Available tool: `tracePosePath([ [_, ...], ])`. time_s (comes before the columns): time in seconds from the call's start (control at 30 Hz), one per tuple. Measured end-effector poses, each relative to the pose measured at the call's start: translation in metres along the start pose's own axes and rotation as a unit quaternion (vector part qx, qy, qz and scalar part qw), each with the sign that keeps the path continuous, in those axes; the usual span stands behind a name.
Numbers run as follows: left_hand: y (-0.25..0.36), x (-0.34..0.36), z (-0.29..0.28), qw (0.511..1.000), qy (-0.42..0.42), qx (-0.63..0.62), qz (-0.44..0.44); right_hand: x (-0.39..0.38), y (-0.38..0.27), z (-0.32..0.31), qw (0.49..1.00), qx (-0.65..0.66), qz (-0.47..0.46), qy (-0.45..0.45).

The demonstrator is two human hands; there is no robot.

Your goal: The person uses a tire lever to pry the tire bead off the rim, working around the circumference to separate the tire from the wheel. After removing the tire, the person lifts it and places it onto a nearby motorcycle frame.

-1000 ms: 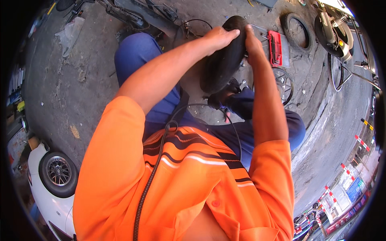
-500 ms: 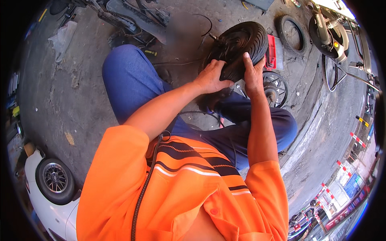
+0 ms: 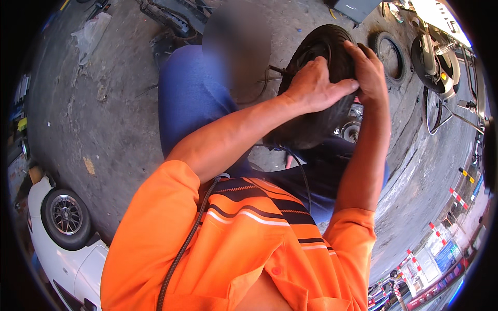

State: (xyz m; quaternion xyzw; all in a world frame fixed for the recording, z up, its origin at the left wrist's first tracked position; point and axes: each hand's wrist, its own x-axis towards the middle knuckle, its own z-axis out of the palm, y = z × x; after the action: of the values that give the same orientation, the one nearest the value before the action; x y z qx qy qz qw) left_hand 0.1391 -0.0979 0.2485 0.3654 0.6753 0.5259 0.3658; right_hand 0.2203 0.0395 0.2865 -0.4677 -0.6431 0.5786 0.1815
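Observation:
A small black scooter wheel with a ribbed tyre (image 3: 338, 49) is tilted up in front of me, above my bent legs. My left hand (image 3: 314, 88) reaches across its near side, fingers hooked at the inner edge of the tyre and thumb stretched to the right. Around the right side of the tread, my right hand (image 3: 367, 72) is closed, close to my left thumb. The lower part of the tyre is blurred, and my left hand and forearm cover much of the wheel's middle. A dark rod with a thin cable (image 3: 266, 83) shows just left of the wheel.
On the floor to the right lie a bare tyre (image 3: 389, 56) and a wheel hub (image 3: 351, 131), partly hidden by my right forearm. A parked scooter (image 3: 434, 57) stands farther right. A white car (image 3: 85, 269) is at lower left, a plastic bag (image 3: 91, 36) at upper left.
The wheel and both hands have shifted right. My left hand has moved up and across the tyre, my right hand higher along the tread. The red case is now out of sight.

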Motion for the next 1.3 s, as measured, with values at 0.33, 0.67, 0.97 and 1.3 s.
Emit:
tracePosePath([
  [0.33,-0.036,0.017,-0.029,0.976,-0.009,0.128,-0.179,0.011,0.032,0.072,0.946,-0.269,0.181,0.002],
  [0.67,-0.082,-0.017,-0.043,0.992,0.09,0.074,-0.047,-0.065,0.09,0.054,0.988,0.027,0.125,-0.091],
  [0.97,-0.084,-0.04,-0.079,0.976,-0.006,-0.199,-0.087,-0.121,0.113,0.119,0.979,-0.188,-0.074,-0.038],
  [1.3,-0.058,0.017,-0.044,0.994,0.018,-0.017,-0.109,-0.083,0.052,0.089,0.984,-0.167,-0.033,0.048],
])
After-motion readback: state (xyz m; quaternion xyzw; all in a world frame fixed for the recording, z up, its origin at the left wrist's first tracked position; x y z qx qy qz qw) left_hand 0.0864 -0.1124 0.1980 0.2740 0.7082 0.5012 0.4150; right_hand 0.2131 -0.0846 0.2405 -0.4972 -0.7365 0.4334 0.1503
